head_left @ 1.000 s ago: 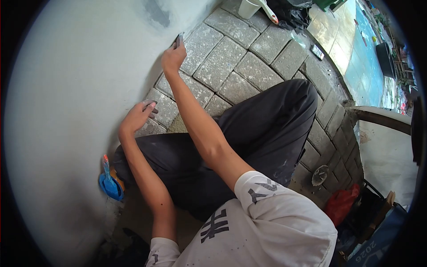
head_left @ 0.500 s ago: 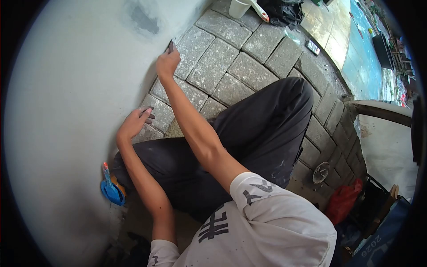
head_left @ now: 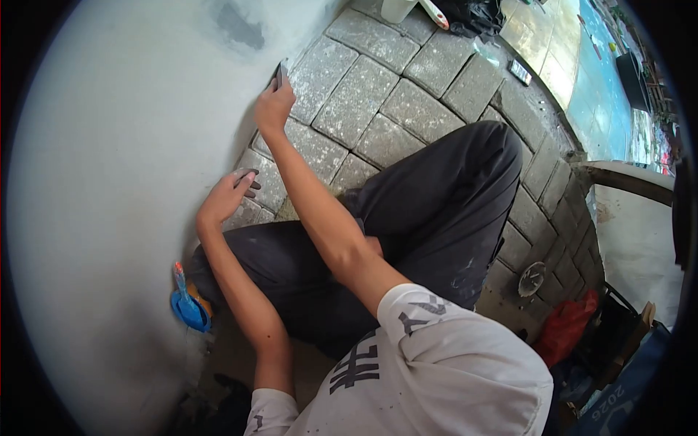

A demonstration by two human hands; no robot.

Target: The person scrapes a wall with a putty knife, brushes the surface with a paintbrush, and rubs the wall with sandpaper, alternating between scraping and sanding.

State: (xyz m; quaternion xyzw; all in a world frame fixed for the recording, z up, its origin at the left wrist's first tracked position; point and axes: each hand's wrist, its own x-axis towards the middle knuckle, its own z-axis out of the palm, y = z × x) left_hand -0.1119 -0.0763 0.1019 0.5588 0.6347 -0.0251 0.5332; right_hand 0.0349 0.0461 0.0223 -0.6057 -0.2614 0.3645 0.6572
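Note:
My right hand (head_left: pixel 274 109) is closed around a thin dark flat piece (head_left: pixel 281 75) whose tip points up along the foot of the pale wall (head_left: pixel 131 160). Its exact kind is too small to tell. Lower down, my left hand (head_left: pixel 224 200) rests close to the same wall, its fingers bent around a dark grey flat piece (head_left: pixel 247 173), mostly hidden by the hand. A darker grey patch (head_left: pixel 241 27) marks the wall above my right hand. Grey paving blocks (head_left: pixel 352 98), spotted with white, meet the wall beside both hands.
My bent legs in dark trousers (head_left: pixel 436 189) lie across the paving. A blue scoop-like tool (head_left: pixel 190 311) stands against the wall at lower left. Further off are a white container (head_left: pixel 397 10), a black plastic bag (head_left: pixel 472 16), a phone-like object (head_left: pixel 520 72) and a red bag (head_left: pixel 567 330).
The view has shifted slightly, so the paving, legs and blue tool appear a little further right. Both hands stay at the wall with the same dark pieces.

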